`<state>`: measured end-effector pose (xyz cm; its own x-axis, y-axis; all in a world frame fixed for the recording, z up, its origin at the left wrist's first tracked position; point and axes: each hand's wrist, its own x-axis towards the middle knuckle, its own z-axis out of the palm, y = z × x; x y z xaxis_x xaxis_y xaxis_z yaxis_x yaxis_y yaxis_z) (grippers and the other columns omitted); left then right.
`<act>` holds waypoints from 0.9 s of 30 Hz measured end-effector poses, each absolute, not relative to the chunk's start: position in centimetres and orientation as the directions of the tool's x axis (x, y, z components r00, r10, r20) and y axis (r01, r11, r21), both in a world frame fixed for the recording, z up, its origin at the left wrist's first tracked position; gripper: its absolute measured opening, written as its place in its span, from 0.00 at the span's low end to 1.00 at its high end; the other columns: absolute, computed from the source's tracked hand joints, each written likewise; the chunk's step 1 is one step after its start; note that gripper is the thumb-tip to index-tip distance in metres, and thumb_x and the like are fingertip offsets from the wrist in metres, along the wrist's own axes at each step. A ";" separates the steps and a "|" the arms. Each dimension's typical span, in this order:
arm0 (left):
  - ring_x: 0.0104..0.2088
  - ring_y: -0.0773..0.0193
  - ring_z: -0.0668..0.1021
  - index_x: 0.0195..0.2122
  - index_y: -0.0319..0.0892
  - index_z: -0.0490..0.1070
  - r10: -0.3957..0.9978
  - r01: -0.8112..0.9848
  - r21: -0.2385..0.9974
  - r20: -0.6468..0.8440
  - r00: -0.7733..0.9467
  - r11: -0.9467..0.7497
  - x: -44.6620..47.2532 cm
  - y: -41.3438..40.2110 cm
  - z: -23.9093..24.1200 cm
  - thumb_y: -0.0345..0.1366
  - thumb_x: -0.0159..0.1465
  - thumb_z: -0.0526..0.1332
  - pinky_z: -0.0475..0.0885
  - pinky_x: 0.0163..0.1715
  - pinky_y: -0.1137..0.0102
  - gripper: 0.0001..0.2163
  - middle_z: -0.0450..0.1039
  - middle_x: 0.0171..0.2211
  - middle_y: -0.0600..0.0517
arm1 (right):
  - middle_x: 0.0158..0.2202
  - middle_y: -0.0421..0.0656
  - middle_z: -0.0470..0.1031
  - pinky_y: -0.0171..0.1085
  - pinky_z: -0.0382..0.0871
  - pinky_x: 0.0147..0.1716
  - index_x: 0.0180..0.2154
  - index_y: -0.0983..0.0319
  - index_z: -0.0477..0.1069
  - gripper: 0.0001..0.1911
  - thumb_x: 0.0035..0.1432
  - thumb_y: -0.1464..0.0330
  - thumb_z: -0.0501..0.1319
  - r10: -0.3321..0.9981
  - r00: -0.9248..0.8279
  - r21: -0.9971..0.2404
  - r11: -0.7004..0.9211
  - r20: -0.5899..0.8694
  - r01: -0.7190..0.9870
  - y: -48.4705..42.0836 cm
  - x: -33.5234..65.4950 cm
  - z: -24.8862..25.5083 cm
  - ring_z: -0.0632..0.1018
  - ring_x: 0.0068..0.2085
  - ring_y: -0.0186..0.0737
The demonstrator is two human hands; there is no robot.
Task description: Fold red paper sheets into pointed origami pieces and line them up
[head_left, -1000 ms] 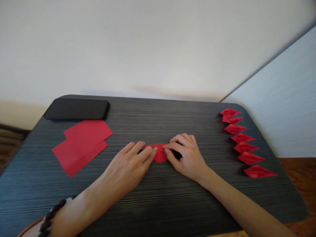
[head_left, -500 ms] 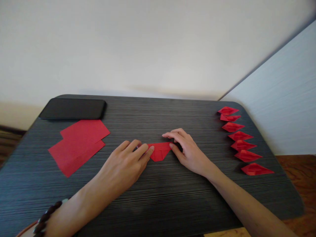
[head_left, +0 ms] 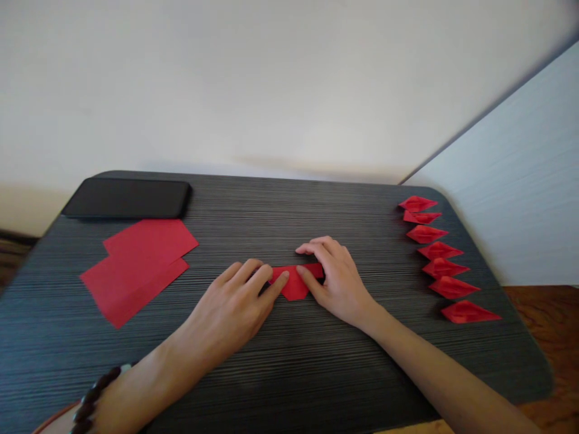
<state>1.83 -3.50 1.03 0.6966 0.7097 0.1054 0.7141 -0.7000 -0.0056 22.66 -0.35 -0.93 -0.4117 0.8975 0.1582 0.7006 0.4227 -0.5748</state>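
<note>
Your left hand [head_left: 230, 316] pinches the folded paper [head_left: 295, 290] at its 9 o'clock end, mid-table [head_left: 271, 377]. Your right hand [head_left: 342, 284] lays its thumb on it; grip beneath hidden, cannot tell. Red sheets [head_left: 136, 274] at 9, phone [head_left: 126, 199] at 10, seven pointed paper shapes [head_left: 439, 251] from 2 to 3.

red folded paper [head_left: 295, 290], red sheets [head_left: 136, 271], finely streaked dark grey table [head_left: 280, 374], black phone [head_left: 126, 199], seemingly dark brown beads [head_left: 93, 395]

The dark table [head_left: 262, 217] carried a folded paper [head_left: 295, 288] beneath the hands [head_left: 235, 307] [head_left: 342, 280], a black phone [head_left: 129, 199] and overlapping red sheets [head_left: 140, 259] left of them, and seven folded red boats [head_left: 446, 267] to their right.
</note>
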 end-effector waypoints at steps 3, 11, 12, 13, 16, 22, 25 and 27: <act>0.38 0.54 0.72 0.47 0.41 0.70 0.713 0.718 0.003 0.128 0.690 -0.696 2.0 -3.6 1.3 0.30 0.64 0.55 0.71 0.33 0.60 0.12 0.70 0.36 0.48 | 0.46 0.45 0.68 0.44 0.63 0.46 0.48 0.58 0.66 0.14 0.60 0.71 0.55 0.887 -0.447 -0.576 0.428 0.120 0.696 -0.3 22.9 -0.8 0.69 0.47 0.43; 0.40 0.60 0.70 0.40 0.42 0.72 0.830 0.759 0.349 0.127 0.543 -0.550 0.9 -2.1 0.7 0.33 0.65 0.54 0.67 0.42 0.61 0.08 0.70 0.37 0.49 | 0.47 0.46 0.67 0.44 0.63 0.46 0.49 0.58 0.66 0.15 0.61 0.72 0.54 0.881 -0.465 -0.550 0.433 0.091 0.714 -0.2 23.1 -0.6 0.69 0.47 0.43; 0.41 0.59 0.69 0.39 0.43 0.71 0.864 0.772 0.398 0.139 0.484 -0.496 0.9 -1.8 0.5 0.34 0.65 0.54 0.66 0.43 0.60 0.07 0.70 0.38 0.50 | 0.47 0.46 0.67 0.44 0.63 0.45 0.49 0.58 0.66 0.14 0.61 0.72 0.54 0.881 -0.463 -0.540 0.437 0.096 0.719 -0.3 23.0 -0.7 0.69 0.47 0.43; 0.41 0.59 0.69 0.38 0.43 0.71 0.895 0.787 0.432 0.142 0.422 -0.440 1.0 -1.5 0.2 0.35 0.65 0.54 0.65 0.44 0.59 0.07 0.70 0.38 0.50 | 0.46 0.46 0.67 0.44 0.63 0.45 0.49 0.58 0.66 0.14 0.61 0.72 0.54 0.880 -0.465 -0.530 0.444 0.102 0.723 -0.3 23.0 -0.8 0.70 0.46 0.44; 0.44 0.57 0.68 0.39 0.44 0.70 0.947 0.820 0.474 0.125 0.297 -0.320 1.7 -1.0 -0.2 0.37 0.65 0.55 0.63 0.45 0.57 0.06 0.70 0.40 0.50 | 0.47 0.46 0.68 0.44 0.63 0.44 0.49 0.58 0.66 0.15 0.61 0.73 0.53 0.868 -0.479 -0.506 0.474 0.131 0.721 -0.4 22.8 -1.0 0.70 0.46 0.44; 0.46 0.53 0.67 0.39 0.46 0.70 0.960 0.855 0.438 0.112 0.255 -0.278 3.5 -1.1 -0.3 0.39 0.60 0.59 0.60 0.45 0.55 0.07 0.69 0.41 0.50 | 0.47 0.47 0.67 0.44 0.63 0.44 0.50 0.59 0.66 0.14 0.63 0.72 0.51 0.850 -0.507 -0.473 0.509 0.144 0.719 -0.6 22.7 -1.0 0.69 0.47 0.44; 0.46 0.53 0.67 0.39 0.45 0.70 0.963 0.864 0.427 0.079 0.259 -0.268 3.6 -0.9 -0.2 0.38 0.59 0.60 0.60 0.44 0.55 0.08 0.68 0.41 0.50 | 0.47 0.47 0.67 0.44 0.63 0.44 0.50 0.59 0.65 0.14 0.63 0.72 0.51 0.850 -0.509 -0.476 0.506 0.135 0.719 -0.6 22.7 -1.0 0.69 0.47 0.44; 0.46 0.53 0.66 0.39 0.45 0.69 0.961 0.867 0.419 0.063 0.271 -0.272 3.2 -0.8 -0.2 0.39 0.59 0.60 0.60 0.44 0.55 0.08 0.68 0.41 0.50 | 0.47 0.47 0.67 0.44 0.63 0.44 0.50 0.59 0.65 0.14 0.63 0.71 0.51 0.850 -0.508 -0.482 0.505 0.135 0.716 -0.5 22.7 -1.0 0.69 0.47 0.44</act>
<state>3.17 -0.79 -0.20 0.2708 0.9606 0.0629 0.8666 -0.2717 0.4185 22.69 -0.54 -1.02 -0.5085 0.8504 0.1354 0.7159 0.5049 -0.4822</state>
